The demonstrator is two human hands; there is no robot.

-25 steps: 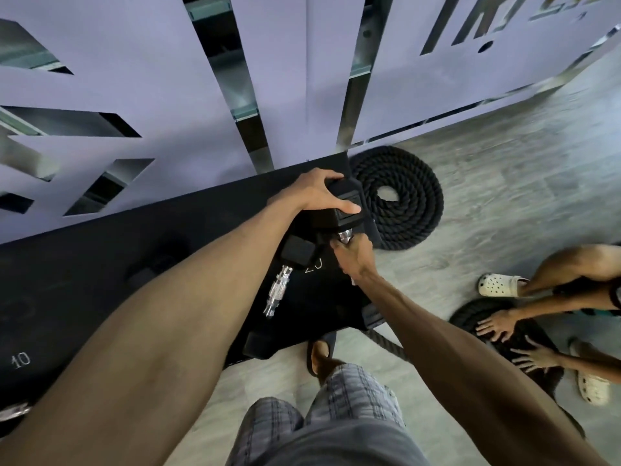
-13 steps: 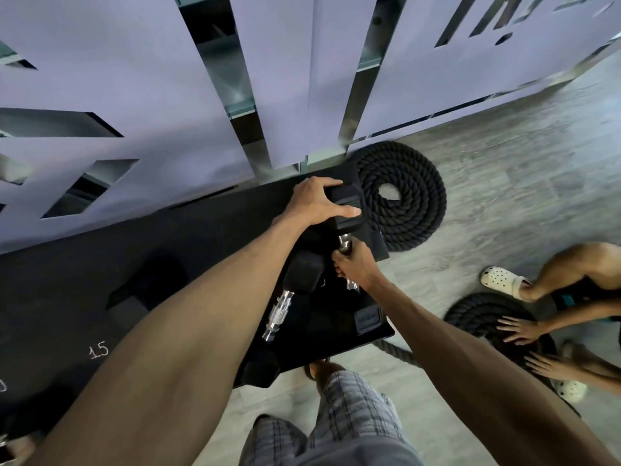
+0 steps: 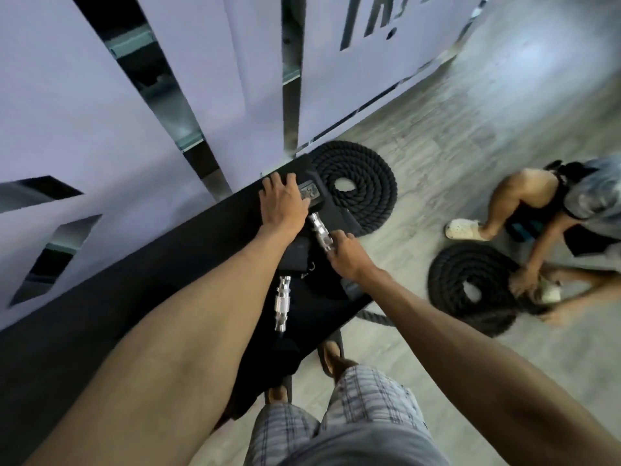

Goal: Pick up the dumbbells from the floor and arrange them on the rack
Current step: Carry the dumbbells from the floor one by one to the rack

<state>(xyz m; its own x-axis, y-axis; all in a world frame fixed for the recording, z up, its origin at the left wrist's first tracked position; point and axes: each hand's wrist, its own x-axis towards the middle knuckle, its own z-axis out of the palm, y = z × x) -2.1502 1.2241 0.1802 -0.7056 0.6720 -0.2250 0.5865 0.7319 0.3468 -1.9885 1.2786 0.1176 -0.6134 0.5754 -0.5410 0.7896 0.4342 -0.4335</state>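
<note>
A black dumbbell with a chrome handle (image 3: 320,230) lies at the right end of the black rack (image 3: 168,264). My left hand (image 3: 282,203) rests on its far black head (image 3: 311,193), fingers spread over the top. My right hand (image 3: 342,253) grips the near end of the chrome handle. A second dumbbell (image 3: 281,306) with a chrome handle lies on the rack just to the left, partly under my left forearm.
A coiled black battle rope (image 3: 359,186) lies on the grey floor right of the rack. Another person crouches at the right over a second coiled rope (image 3: 470,290). A lilac wall with cut-outs stands behind the rack. My feet are below the rack's edge.
My view has shifted closer and to the right. My left hand stays on the dumbbell's far head while my right hand has slid down the chrome handle, baring more of it.
</note>
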